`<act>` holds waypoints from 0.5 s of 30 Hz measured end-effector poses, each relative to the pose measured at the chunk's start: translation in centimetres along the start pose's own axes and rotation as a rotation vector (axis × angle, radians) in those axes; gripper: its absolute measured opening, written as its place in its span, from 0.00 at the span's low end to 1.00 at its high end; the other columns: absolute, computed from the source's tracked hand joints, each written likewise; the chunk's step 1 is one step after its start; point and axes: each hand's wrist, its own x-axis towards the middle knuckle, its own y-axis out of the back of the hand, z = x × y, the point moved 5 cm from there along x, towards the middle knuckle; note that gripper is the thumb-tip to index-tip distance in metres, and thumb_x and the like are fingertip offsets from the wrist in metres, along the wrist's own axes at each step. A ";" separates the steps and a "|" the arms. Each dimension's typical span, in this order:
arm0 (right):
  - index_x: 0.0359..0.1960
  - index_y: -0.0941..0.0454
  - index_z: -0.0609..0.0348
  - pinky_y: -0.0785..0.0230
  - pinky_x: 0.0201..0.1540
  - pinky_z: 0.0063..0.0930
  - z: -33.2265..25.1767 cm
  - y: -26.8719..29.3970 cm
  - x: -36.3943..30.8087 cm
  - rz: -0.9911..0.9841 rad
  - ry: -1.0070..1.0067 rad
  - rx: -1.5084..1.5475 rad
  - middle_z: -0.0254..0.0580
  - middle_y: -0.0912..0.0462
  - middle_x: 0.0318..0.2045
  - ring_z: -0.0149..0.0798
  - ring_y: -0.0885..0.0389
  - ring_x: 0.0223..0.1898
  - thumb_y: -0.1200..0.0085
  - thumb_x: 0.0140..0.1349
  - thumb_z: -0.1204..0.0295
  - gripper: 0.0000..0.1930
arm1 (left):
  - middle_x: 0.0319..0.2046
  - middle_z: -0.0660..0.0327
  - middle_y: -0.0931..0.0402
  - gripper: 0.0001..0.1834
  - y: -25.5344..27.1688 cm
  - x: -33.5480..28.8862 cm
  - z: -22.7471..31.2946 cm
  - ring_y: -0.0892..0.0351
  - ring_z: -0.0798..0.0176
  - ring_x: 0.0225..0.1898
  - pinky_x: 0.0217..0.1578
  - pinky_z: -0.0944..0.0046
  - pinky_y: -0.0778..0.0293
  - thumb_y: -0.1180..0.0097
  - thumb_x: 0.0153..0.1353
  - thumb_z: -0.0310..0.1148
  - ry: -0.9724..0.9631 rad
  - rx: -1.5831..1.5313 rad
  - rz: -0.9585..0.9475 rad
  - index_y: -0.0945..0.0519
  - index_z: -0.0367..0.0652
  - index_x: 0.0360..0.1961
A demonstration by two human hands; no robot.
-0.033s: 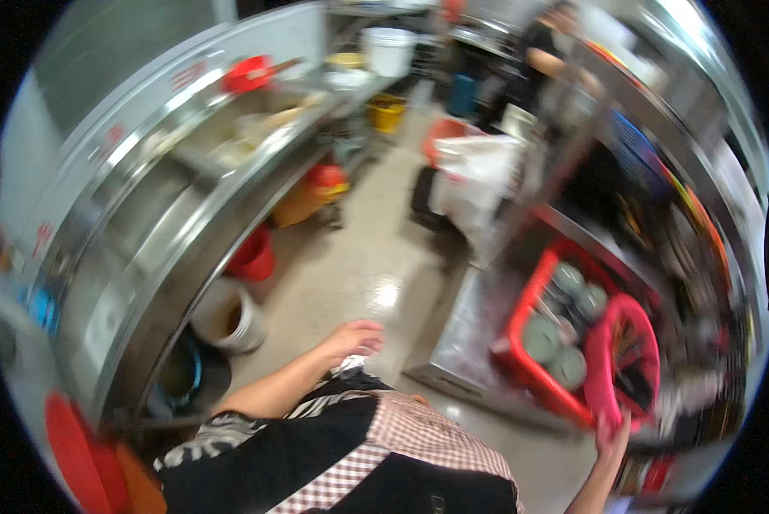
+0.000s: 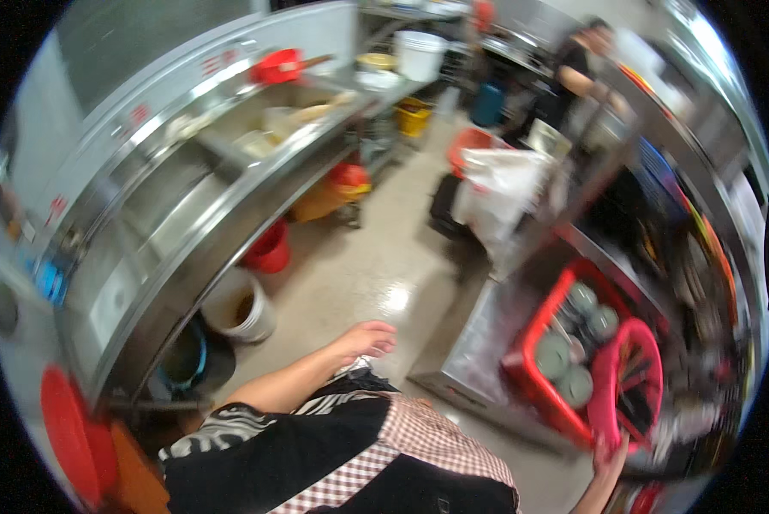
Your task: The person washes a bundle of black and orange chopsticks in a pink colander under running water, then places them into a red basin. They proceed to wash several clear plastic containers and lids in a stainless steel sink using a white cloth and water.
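My right hand [image 2: 609, 458] is closed on the near rim of a bright pink basket [image 2: 603, 394]. Long, thin items, too blurred to name, lie inside the basket. It rests tilted against a red rectangular crate [image 2: 530, 368] on a steel counter [image 2: 479, 343]. Round greenish dishes [image 2: 553, 355] and dark pieces fill the crate. In front of my body hangs my left hand [image 2: 365, 341], over the floor, its fingers loosely stretched out and holding nothing. A whitish patch shows just under that hand; I cannot tell what it is.
Along the left runs a steel sink [image 2: 183, 201] with a red ladle-like dipper [image 2: 277, 66]. Beneath stand a white bucket [image 2: 252, 317] and a red bucket [image 2: 269, 248]. A white bag [image 2: 500, 193] borders the aisle [image 2: 376, 257]. A person [image 2: 573, 77] stands at the far right.
My view has turned slightly left, so the surroundings sit further right and lower in the picture. My left hand stays in front of me, and the right keeps its grip on the pink basket.
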 end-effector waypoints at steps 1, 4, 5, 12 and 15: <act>0.49 0.31 0.66 0.25 0.48 0.38 -0.2 2.3 2.1 0.102 -0.013 -0.022 0.51 0.24 0.47 0.51 0.25 0.47 0.48 0.59 0.61 0.22 | 0.36 0.64 0.23 0.15 1.1 0.2 0.9 0.25 0.70 0.36 0.37 0.67 0.29 0.47 0.59 0.34 -0.027 0.006 0.006 0.27 0.45 0.48; 0.41 0.26 0.67 0.23 0.42 0.34 0.5 3.6 6.1 0.072 -0.096 -0.126 0.49 0.21 0.39 0.47 0.22 0.40 0.48 0.59 0.62 0.18 | 0.41 0.62 0.23 0.17 6.2 -1.4 2.9 0.25 0.69 0.40 0.40 0.67 0.27 0.48 0.61 0.36 -0.125 -0.031 0.075 0.28 0.42 0.49; 0.37 0.26 0.65 0.25 0.43 0.38 1.3 2.3 4.5 0.103 -0.009 -0.147 0.47 0.21 0.36 0.47 0.23 0.40 0.50 0.59 0.62 0.16 | 0.36 0.65 0.24 0.16 8.8 -2.0 3.6 0.26 0.71 0.36 0.38 0.68 0.30 0.48 0.59 0.35 -0.207 -0.057 0.124 0.28 0.44 0.48; 0.28 0.27 0.59 0.31 0.44 0.44 17.7 -13.7 0.1 0.070 -0.018 -0.599 0.40 0.22 0.27 0.42 0.25 0.36 0.53 0.59 0.63 0.11 | 0.34 0.62 0.22 0.11 26.4 -11.9 13.7 0.23 0.68 0.35 0.37 0.68 0.26 0.49 0.60 0.27 -0.728 0.294 0.882 0.25 0.42 0.45; 0.31 0.27 0.61 0.31 0.41 0.40 32.8 -23.4 1.1 -0.134 -0.303 -0.981 0.40 0.22 0.28 0.40 0.24 0.34 0.53 0.59 0.65 0.11 | 0.35 0.60 0.22 0.09 31.9 -18.1 16.1 0.21 0.66 0.36 0.38 0.67 0.25 0.50 0.59 0.26 -0.844 0.325 1.106 0.25 0.41 0.42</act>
